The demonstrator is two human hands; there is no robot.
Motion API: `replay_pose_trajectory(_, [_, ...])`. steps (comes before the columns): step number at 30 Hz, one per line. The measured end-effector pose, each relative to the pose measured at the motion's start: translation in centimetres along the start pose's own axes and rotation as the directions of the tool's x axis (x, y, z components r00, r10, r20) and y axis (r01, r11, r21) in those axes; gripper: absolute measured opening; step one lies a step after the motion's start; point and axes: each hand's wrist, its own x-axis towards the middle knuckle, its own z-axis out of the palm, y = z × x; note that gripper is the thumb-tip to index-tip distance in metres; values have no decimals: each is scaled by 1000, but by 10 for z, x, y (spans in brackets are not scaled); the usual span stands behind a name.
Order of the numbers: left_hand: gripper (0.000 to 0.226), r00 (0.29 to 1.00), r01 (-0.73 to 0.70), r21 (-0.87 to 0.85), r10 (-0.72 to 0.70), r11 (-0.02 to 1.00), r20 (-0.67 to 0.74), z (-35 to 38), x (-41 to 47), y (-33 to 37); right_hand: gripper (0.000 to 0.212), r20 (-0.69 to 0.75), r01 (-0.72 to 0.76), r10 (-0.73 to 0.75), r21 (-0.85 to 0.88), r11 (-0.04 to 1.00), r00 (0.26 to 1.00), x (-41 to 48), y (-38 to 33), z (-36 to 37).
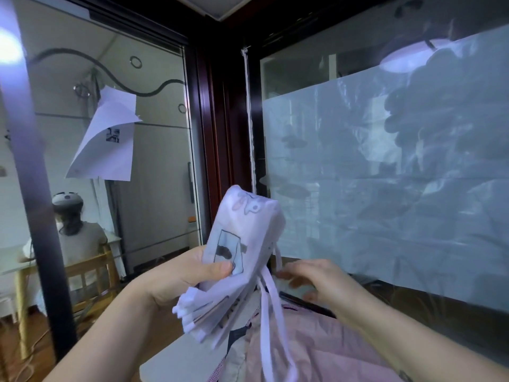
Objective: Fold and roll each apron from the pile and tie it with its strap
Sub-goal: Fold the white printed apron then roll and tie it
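A folded white apron (pixel 242 244) with a printed drawing stands upright in the air in front of me. My left hand (pixel 187 274) grips its lower half, thumb pressed on the print. White straps (pixel 271 312) hang down from the bundle's right side. My right hand (pixel 311 277) is blurred just right of the straps, fingers stretched toward them; whether it touches them is unclear. Below lies a pile of pink and pale aprons (pixel 316 351) on the table.
A white table edge (pixel 176 357) shows at the bottom centre. A glass wall with frosted film (pixel 385 175) stands close ahead, a dark wooden frame (pixel 217 119) at its left. Behind the left glass sits a person (pixel 74 232) on a wooden chair.
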Motion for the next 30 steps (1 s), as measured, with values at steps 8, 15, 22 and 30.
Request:
replay_pose_trajectory(8, [45, 974, 1, 99, -23, 995, 225, 2, 7, 15, 46, 354, 308, -204, -268, 913, 913, -7, -31, 12])
replay_pose_trajectory(15, [22, 993, 118, 240, -115, 964, -25, 0, 6, 13, 17, 313, 368, -257, -907, 205, 914, -3, -4, 20])
replay_pose_trajectory(22, [11, 946, 265, 534, -110, 802, -305, 13, 18, 11, 25, 383, 355, -141, -916, -188, 913, -17, -33, 20])
replay_pose_trajectory(30, [20, 965, 263, 960, 46, -92, -260, 64, 42, 7, 22, 504, 493, -61, -859, -137, 862, -12, -67, 18])
